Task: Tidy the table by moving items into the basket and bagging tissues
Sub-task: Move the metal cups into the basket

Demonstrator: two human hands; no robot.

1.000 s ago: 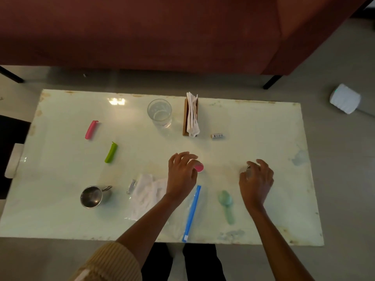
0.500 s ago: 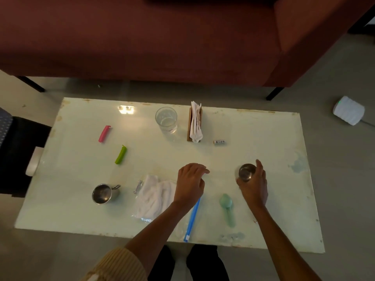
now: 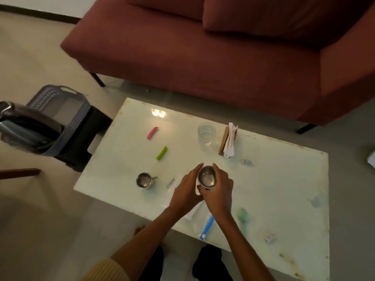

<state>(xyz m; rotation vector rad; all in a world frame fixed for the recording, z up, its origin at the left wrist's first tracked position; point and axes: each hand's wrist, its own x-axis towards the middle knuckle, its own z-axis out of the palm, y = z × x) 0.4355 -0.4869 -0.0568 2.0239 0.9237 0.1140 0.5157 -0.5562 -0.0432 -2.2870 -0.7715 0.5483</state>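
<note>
Your right hand (image 3: 220, 191) now grips the small round steel cup (image 3: 207, 177) above the middle of the pale glass-topped table (image 3: 284, 179); half a second ago that hand held it further right. Your left hand (image 3: 187, 188) has left the spot beside the blue-zippered clear plastic bag (image 3: 207, 226) and come up against the cup's left side, fingers curved round the rim, so both hands clasp it together. The crumpled white tissues (image 3: 178, 180) lie under your left wrist, mostly hidden.

Your head has turned left since then: the grey perforated plastic basket (image 3: 60, 110) now shows on a dark stand off the table's left end, with a dark rounded thing, blurred, in front of it.

The steel mug with a handle (image 3: 145, 180), the pink clip (image 3: 152, 133), the green clip (image 3: 162, 153), the clear drinking glass (image 3: 206, 133) and the wooden napkin holder (image 3: 228, 141) lie where they did on the table.
</note>
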